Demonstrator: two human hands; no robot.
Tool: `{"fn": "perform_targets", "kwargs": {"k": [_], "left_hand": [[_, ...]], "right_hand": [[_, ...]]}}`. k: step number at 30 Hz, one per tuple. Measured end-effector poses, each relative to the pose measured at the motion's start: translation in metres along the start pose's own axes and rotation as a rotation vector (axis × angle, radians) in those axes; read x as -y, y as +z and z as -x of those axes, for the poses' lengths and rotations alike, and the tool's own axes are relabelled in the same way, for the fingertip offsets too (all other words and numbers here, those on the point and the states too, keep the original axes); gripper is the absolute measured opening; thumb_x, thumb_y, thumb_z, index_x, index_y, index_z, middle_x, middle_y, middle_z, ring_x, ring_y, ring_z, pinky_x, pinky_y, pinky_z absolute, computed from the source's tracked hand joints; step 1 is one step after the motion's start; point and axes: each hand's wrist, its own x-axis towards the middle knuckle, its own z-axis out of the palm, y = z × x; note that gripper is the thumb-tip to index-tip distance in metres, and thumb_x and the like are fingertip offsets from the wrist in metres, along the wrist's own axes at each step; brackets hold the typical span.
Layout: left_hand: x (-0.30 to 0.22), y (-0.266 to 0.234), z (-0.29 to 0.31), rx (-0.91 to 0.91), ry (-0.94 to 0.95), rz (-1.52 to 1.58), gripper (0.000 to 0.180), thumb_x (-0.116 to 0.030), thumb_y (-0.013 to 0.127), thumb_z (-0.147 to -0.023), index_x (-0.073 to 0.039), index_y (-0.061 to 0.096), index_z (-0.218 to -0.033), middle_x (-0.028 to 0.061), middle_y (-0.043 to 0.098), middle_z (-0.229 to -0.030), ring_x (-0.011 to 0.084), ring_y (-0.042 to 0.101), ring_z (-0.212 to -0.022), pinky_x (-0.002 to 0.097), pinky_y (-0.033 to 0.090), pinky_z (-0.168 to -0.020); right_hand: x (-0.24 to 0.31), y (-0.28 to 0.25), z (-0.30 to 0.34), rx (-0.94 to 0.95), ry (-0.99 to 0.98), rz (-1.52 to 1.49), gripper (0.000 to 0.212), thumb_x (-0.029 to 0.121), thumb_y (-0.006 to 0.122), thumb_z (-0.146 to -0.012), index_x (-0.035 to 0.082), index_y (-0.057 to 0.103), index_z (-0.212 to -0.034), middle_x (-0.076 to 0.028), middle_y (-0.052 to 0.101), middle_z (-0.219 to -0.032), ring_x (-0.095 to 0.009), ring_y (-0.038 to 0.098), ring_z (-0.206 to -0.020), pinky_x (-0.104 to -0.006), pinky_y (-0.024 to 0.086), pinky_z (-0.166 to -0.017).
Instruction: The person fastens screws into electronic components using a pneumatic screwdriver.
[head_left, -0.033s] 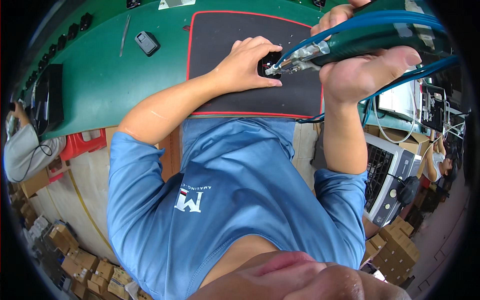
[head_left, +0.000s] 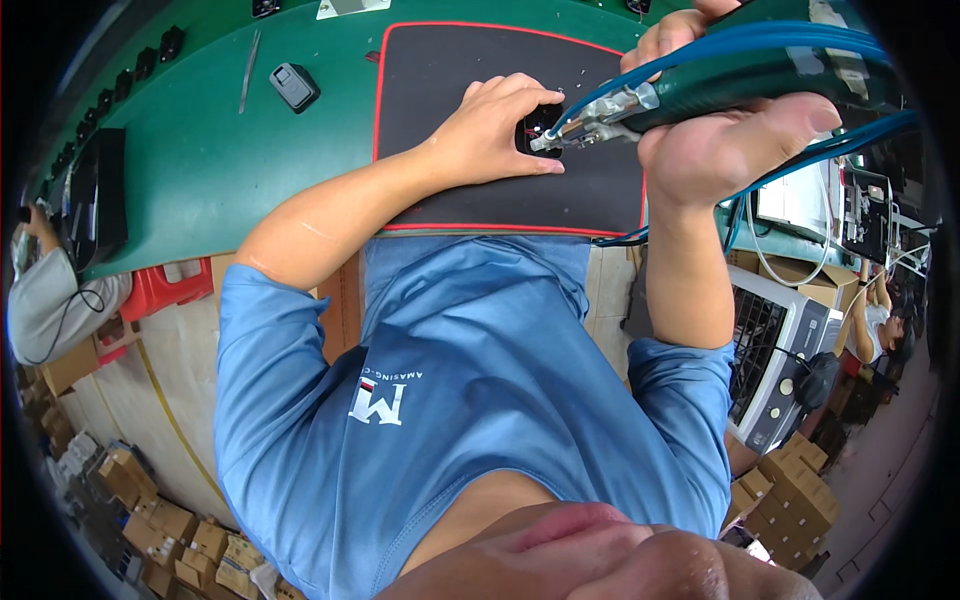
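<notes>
My left hand (head_left: pixel 500 128) grips a small black housing (head_left: pixel 540 128) with red wiring inside, thumb on its near side and fingers on its far side. It rests on a dark mat with a red border (head_left: pixel 440 90). My right hand (head_left: pixel 705 150) is wrapped around a thick green tool body (head_left: pixel 750 85) with a metal front end (head_left: pixel 615 105) and blue tubes (head_left: pixel 740 42) running along it. The tool's tip is at the housing's open top; whether it touches the inside, I cannot tell. My fingers beyond the tool are partly hidden by it.
On the green table (head_left: pixel 190 160) lie a grey-black device (head_left: pixel 293 87) and metal tweezers (head_left: pixel 250 72). Several black parts (head_left: pixel 145 60) line the far left edge. A grey-white fan unit (head_left: pixel 775 350) stands right of me. Other people sit at both sides; cardboard boxes (head_left: pixel 165 525) are stacked behind.
</notes>
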Motion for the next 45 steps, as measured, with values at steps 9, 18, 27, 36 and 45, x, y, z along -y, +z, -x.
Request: {"fn": "perform_targets", "kwargs": {"k": [9,18,27,36,45], "left_hand": [[0.003,0.002,0.001,-0.014,-0.011,0.064,0.074,-0.042,0.090,-0.072,-0.012,0.061,-0.133,0.0055,0.062,-0.120,0.0278,0.059,-0.116,0.0409,0.039,-0.095],[0.001,-0.005,0.001,0.098,-0.044,0.038,0.080,-0.040,0.093,-0.070,-0.010,0.057,-0.135,0.0134,0.057,-0.135,0.0330,0.054,-0.126,0.0438,0.037,-0.104],[0.003,-0.001,0.002,-0.019,0.040,0.048,0.075,-0.046,0.090,-0.070,-0.009,0.061,-0.128,0.0075,0.059,-0.115,0.0289,0.057,-0.111,0.0403,0.037,-0.093],[-0.004,-0.005,0.001,0.052,-0.001,0.020,0.089,-0.048,0.091,-0.071,-0.003,0.053,-0.138,0.0194,0.060,-0.132,0.0403,0.055,-0.121,0.0472,0.039,-0.103],[0.009,-0.005,0.000,0.024,0.017,0.089,0.070,-0.046,0.091,-0.069,-0.011,0.063,-0.122,0.0073,0.060,-0.113,0.0310,0.057,-0.109,0.0428,0.038,-0.091]], "right_hand": [[0.007,0.000,-0.005,0.067,0.076,-0.100,0.094,0.083,0.017,-0.096,0.000,0.059,-0.110,-0.006,0.054,-0.062,-0.014,0.051,-0.053,-0.0261,0.044,-0.049],[-0.006,0.005,-0.030,0.064,-0.471,-0.004,0.067,0.059,0.026,-0.109,0.002,0.060,-0.116,-0.009,0.067,-0.088,-0.012,0.059,-0.061,-0.0247,0.049,-0.054],[-0.018,0.000,-0.007,0.040,-0.170,-0.047,0.085,0.074,0.029,-0.102,-0.004,0.060,-0.115,-0.007,0.060,-0.081,-0.014,0.055,-0.072,-0.0256,0.044,-0.064],[-0.042,-0.005,-0.012,0.139,-0.259,-0.115,0.085,0.076,0.031,-0.100,-0.003,0.058,-0.114,-0.009,0.059,-0.087,-0.016,0.051,-0.069,-0.0268,0.040,-0.063],[-0.057,-0.023,-0.016,0.252,-0.033,0.086,0.111,0.097,0.030,-0.081,-0.003,0.053,-0.122,-0.008,0.058,-0.080,-0.019,0.054,-0.069,-0.0327,0.046,-0.066]]}}
